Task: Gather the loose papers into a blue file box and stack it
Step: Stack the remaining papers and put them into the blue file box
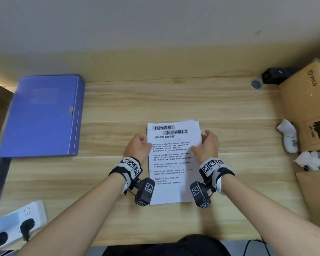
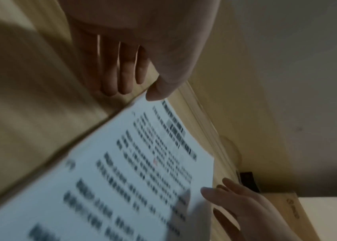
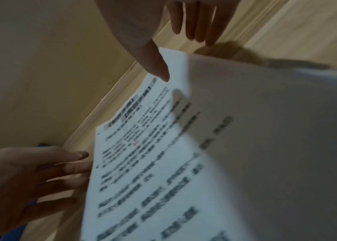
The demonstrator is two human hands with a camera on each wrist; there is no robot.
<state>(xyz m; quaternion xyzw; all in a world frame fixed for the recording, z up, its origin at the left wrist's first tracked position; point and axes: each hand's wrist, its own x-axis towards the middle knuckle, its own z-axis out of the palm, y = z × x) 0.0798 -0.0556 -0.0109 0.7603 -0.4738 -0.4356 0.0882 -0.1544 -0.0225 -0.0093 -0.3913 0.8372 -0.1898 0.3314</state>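
White printed papers lie in a stack on the light wood desk, near the front edge, right in front of the person, sheets slightly fanned at the far end. Left hand is at the stack's left edge, fingers mostly straight and together with tips against the desk by the paper side, thumb tip on the top sheet's corner area; not clearly gripping. Right hand is at the right edge, fingers loosely bent alongside the sheets, thumb pressing down on the top sheet; in the right wrist view the paper bows up there, and a full grip can't be told. Both wrists carry strapped cameras with black-and-white tags. White power strip with black plugs at the near left corner. Blue file box lies flat and closed on the desk, far left, well apart from the papers. On the right, cardboard boxes, a white controller and crumpled white wrapping beside them. Farther back right, a small black device and a round grey cap near the wall.
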